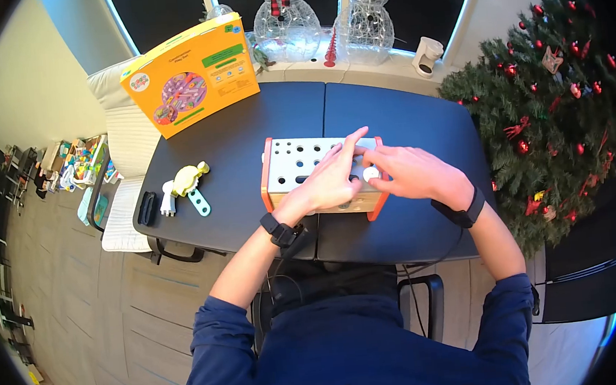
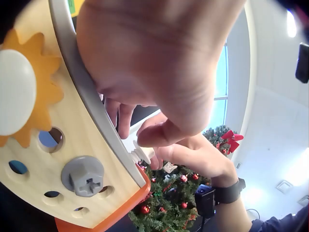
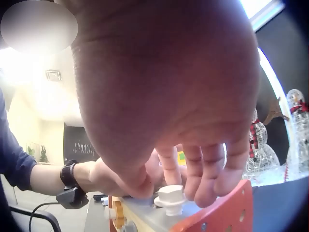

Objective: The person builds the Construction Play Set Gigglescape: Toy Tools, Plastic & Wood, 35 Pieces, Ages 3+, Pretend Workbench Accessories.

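A toy workbench (image 1: 286, 149) with a pale top full of holes, orange ends and wooden sides stands on the dark table. A white toy bolt (image 3: 171, 198) sits upright in the top near its right end. My right hand (image 1: 415, 173) has its thumb and curled fingers around the bolt's head. My left hand (image 1: 329, 180) lies over the top panel, fingers reaching forward, its thumb close to the bolt (image 2: 141, 154). On the side panel show a grey bolt (image 2: 83, 176) and an orange sun-shaped gear (image 2: 43, 94) with a white centre.
At the table's left lie yellow-green, white and teal toy pieces (image 1: 185, 182) beside a small black object (image 1: 148, 209). A yellow toy box (image 1: 194, 78) stands at the back left. A decorated Christmas tree (image 1: 541, 116) borders the right side, and lit snowmen (image 1: 287, 24) line the sill.
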Available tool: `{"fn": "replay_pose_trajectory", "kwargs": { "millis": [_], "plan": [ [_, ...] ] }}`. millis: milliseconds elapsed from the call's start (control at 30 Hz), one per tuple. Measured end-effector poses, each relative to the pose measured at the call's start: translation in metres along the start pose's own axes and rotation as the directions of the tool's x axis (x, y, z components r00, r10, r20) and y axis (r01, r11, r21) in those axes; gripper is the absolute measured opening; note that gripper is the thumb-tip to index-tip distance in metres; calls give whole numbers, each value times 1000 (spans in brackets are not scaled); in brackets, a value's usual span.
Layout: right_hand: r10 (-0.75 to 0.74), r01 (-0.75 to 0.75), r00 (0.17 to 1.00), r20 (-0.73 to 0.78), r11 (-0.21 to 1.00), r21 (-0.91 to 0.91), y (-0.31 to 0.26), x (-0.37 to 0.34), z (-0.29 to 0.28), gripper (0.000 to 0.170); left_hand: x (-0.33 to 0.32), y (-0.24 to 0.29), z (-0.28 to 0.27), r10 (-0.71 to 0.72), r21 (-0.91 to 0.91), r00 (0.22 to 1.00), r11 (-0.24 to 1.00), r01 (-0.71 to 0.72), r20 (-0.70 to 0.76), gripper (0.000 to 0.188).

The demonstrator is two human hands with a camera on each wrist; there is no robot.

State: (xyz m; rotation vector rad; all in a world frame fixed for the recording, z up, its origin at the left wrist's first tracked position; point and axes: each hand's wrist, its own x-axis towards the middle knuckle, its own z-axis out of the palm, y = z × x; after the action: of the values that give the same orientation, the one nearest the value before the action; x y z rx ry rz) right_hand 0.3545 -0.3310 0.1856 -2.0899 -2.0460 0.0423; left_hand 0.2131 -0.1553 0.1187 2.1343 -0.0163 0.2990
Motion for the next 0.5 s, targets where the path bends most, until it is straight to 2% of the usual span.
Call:
{"fn": "replay_pose_trajectory", "kwargs": {
  "millis": [33,133,233,333,400,433,500],
  "plan": [
    [-54,55,998,-18,998,41,1,-1,2,25,0,-2,0,12,27,1000,1000,-12,0,100],
    [71,-67,996,46,995,-68,-7,8,3,26,1,3,1,46,96,999,994,-46,-2,102],
    [171,-65,961,219,905,-421,-13,17,3,26,-2,11,6,51,126,998,991,-47,-26,101],
    [251,-114,911,328,916,-384,-21,16,-16,27,0,5,9,56,144,996,989,-47,-64,100],
    [195,-170,970,142,970,-174,-20,5,-18,26,-1,5,9,55,155,997,987,-45,-60,99],
    [183,-180,982,43,982,-62,-18,-1,-19,26,0,1,8,62,99,997,993,-56,-51,100],
    [75,-75,997,35,997,6,-7,-7,-11,24,1,-5,2,76,-12,997,997,-76,-30,101]
  ]
}}
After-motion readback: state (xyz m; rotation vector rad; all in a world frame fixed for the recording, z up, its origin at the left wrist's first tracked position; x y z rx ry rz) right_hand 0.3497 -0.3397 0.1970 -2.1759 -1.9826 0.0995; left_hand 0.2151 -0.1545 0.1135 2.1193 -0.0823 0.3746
